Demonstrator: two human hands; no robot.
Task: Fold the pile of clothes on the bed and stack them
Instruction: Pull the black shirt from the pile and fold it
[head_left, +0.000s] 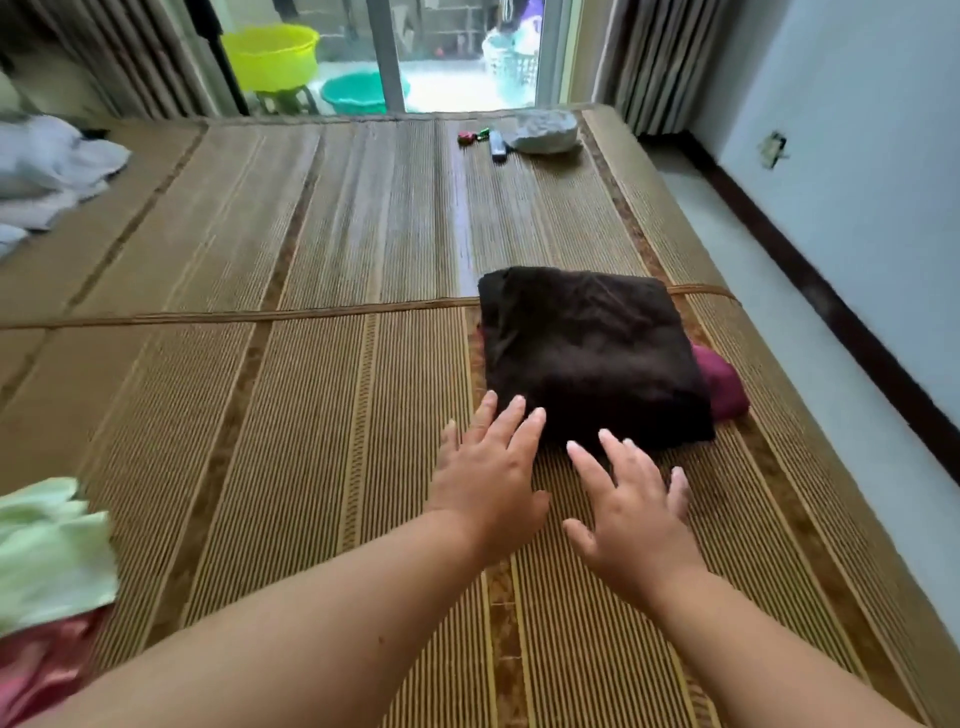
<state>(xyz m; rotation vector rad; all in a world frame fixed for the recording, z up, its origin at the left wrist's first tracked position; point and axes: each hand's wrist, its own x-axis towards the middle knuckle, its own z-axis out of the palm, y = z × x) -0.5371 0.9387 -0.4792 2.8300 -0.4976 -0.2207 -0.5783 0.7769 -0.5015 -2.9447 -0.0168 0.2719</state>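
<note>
Folded dark garment: stacked on maroon garment, bed. Both hands, left hand and right hand: spread, empty, at its near edge, likely squaring the stack.

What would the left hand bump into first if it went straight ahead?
The folded dark garment. The left hand points at its near edge and looks almost on it already, though depth is hard to judge.

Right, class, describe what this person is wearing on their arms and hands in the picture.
Nothing is worn. The left hand and right hand are bare, with no gloves, rings or watch visible. The left forearm and right forearm are bare too, with no sleeve in view.
</note>
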